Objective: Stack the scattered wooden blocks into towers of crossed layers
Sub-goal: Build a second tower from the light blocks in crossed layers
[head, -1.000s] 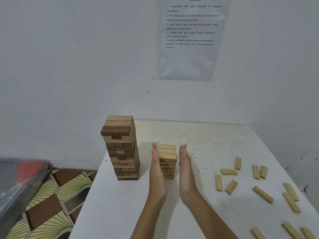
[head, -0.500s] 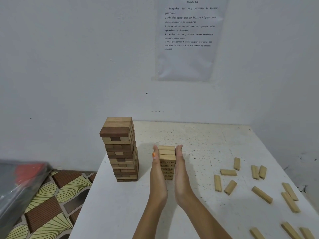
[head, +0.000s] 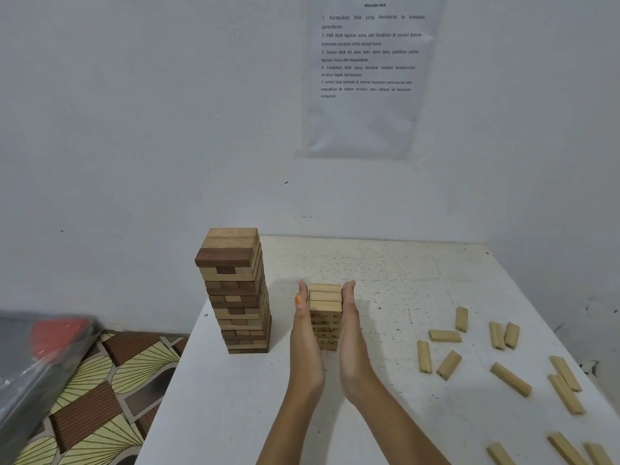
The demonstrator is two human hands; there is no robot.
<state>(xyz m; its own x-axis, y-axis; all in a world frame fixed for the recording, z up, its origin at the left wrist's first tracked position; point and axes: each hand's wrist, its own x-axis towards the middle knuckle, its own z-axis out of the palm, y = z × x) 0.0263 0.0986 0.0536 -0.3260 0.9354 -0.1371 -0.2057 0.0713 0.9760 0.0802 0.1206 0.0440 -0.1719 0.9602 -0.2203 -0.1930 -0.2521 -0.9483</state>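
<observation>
A short tower of pale wooden blocks (head: 324, 302) stands in crossed layers near the middle of the white table (head: 235, 407). My left hand (head: 304, 333) presses flat against its left side with straight fingers. My right hand (head: 350, 330) presses flat against its right side the same way. A taller tower of mixed dark and light blocks (head: 235, 290) stands at the table's left edge, apart from both hands. Several loose pale blocks (head: 444, 336) lie scattered on the right half of the table.
The table stands in a corner of white walls, with a printed sheet (head: 369, 75) taped above. To the left, below the table edge, is a patterned floor mat (head: 97, 397) and a grey plastic-wrapped object (head: 30, 360).
Both palms have closed in from a small gap until they press on the two sides of the short tower. The view has shifted slightly.
</observation>
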